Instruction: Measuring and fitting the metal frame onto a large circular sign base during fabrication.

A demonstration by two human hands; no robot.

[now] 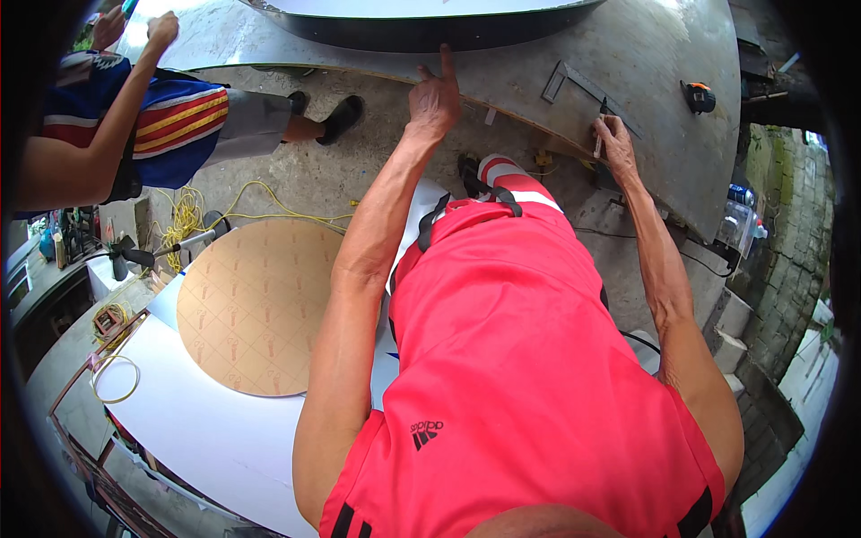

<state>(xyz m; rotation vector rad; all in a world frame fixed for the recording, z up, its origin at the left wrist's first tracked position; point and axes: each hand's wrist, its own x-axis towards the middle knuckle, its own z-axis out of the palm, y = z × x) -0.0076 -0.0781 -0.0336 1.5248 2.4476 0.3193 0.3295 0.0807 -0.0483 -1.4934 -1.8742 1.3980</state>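
My left hand [435, 100] is raised at the near edge of the metal-topped table [511, 76]. Its index finger points forward, the tip at the dark side wall of a large curved panel [430, 34], and the hand holds nothing. Whether the fingertip touches the wall, I cannot tell. Over the table's near edge on the right, my right hand [617, 148] is closed around a slim pen-like tool [599, 143] with a dark tip. Just beyond that hand lies a metal try square [592, 91]. Farther right sits a black and orange tape measure [698, 97].
Another person [152, 117] stands at the left, hands raised near the table. A brown round board [260, 305] lies on a white sheet [206, 448] to my left. Yellow cord [184, 220] trails over the concrete floor. A clear plastic container [735, 224] stands right of the table.
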